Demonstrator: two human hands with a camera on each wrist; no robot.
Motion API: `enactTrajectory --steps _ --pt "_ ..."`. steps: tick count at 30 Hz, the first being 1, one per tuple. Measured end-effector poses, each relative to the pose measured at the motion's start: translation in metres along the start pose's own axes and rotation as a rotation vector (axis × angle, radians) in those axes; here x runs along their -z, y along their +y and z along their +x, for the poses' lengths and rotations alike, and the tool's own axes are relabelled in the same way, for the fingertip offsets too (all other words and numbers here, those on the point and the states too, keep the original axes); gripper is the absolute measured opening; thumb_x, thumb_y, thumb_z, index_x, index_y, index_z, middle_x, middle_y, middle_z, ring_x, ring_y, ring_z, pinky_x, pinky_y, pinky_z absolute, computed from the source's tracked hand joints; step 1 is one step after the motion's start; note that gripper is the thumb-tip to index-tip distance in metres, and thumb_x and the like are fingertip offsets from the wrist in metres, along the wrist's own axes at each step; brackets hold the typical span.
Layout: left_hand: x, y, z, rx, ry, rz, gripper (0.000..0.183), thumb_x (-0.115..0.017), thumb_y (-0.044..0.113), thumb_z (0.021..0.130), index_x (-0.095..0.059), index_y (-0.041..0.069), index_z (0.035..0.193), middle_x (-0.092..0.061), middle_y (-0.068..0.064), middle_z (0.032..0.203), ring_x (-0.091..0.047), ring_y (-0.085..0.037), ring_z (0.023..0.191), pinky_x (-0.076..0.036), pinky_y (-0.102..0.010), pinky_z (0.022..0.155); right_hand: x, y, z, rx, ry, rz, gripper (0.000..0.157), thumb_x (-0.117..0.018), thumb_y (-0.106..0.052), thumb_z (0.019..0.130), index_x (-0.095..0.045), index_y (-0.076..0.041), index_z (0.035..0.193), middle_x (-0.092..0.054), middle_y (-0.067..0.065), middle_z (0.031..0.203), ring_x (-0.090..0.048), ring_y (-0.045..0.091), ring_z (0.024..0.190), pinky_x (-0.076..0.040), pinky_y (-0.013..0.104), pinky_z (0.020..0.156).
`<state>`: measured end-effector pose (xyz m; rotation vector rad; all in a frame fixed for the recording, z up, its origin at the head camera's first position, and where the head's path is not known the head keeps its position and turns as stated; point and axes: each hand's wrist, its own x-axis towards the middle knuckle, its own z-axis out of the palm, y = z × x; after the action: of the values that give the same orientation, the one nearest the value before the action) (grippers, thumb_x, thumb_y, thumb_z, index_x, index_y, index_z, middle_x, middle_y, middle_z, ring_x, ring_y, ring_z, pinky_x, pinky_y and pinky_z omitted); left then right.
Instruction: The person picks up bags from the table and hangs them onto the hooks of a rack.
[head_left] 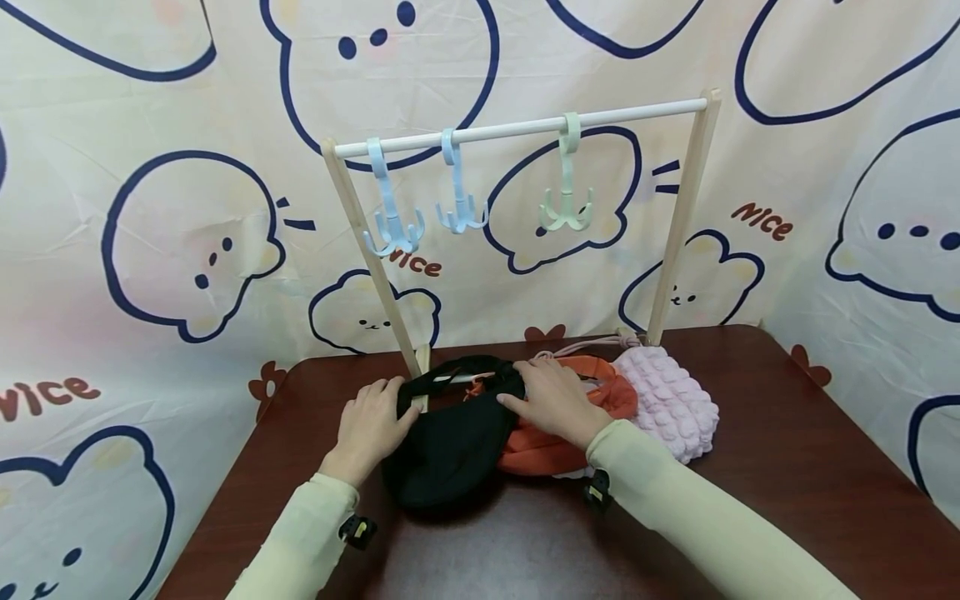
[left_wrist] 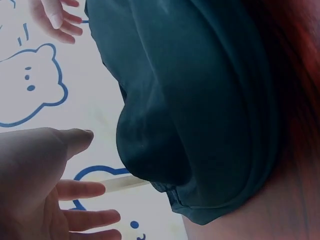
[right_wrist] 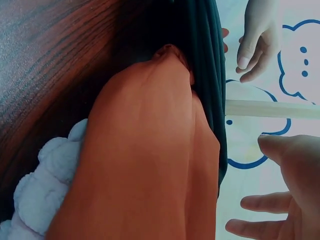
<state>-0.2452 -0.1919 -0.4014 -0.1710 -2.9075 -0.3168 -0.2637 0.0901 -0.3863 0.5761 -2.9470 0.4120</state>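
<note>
A black fabric shoulder bag (head_left: 446, 454) lies on the table at the front of a group of bags. My left hand (head_left: 375, 421) is at the bag's upper left, by its strap. Over its upper right, near the orange bag (head_left: 536, 454), is my right hand (head_left: 555, 398). In the left wrist view the left hand (left_wrist: 37, 185) has spread fingers, apart from the dark bag (left_wrist: 200, 100). The right wrist view shows the right hand (right_wrist: 295, 185) with fingers extended too, beside the orange bag (right_wrist: 135, 145) and touching nothing visible.
A pink puffy bag (head_left: 667, 396) sits right of the orange one. Behind stands a wooden rack with a white rod (head_left: 510, 129). From it hang two blue multi-prong hooks (head_left: 393, 229) and a green hook (head_left: 566, 212). A patterned cloth backs the brown table (head_left: 787, 467).
</note>
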Motion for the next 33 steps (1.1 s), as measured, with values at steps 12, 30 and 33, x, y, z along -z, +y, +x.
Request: enactTrajectory --steps 12,30,33 --pt "-0.004 -0.005 0.012 -0.008 -0.012 0.024 0.056 -0.066 0.039 0.097 -0.057 0.001 0.138 -0.062 -0.024 0.136 -0.059 -0.042 0.123 -0.049 -0.06 0.097 0.003 -0.003 0.009 -0.048 -0.044 -0.026 0.066 -0.06 -0.056 0.096 -0.055 -0.01 0.143 -0.06 0.013 0.142 -0.053 0.032 0.132 -0.045 0.054 0.108" --pt "-0.012 -0.018 0.029 -0.03 -0.012 0.09 0.052 -0.066 0.036 0.097 -0.06 0.0 0.134 -0.067 -0.024 0.125 -0.063 -0.042 0.113 -0.052 -0.057 0.091 0.002 0.0 0.025 -0.058 -0.064 -0.062 0.063 -0.059 -0.055 0.098 -0.057 -0.009 0.14 -0.064 0.013 0.134 -0.059 0.034 0.123 -0.049 0.052 0.103" --pt "-0.014 -0.021 0.031 -0.04 -0.014 0.107 0.052 -0.065 0.036 0.098 -0.059 -0.001 0.134 -0.066 -0.025 0.124 -0.062 -0.043 0.112 -0.052 -0.058 0.09 0.001 0.001 0.028 -0.061 -0.063 -0.071 0.062 -0.058 -0.055 0.098 -0.057 -0.009 0.14 -0.065 0.014 0.133 -0.06 0.034 0.122 -0.05 0.052 0.1"
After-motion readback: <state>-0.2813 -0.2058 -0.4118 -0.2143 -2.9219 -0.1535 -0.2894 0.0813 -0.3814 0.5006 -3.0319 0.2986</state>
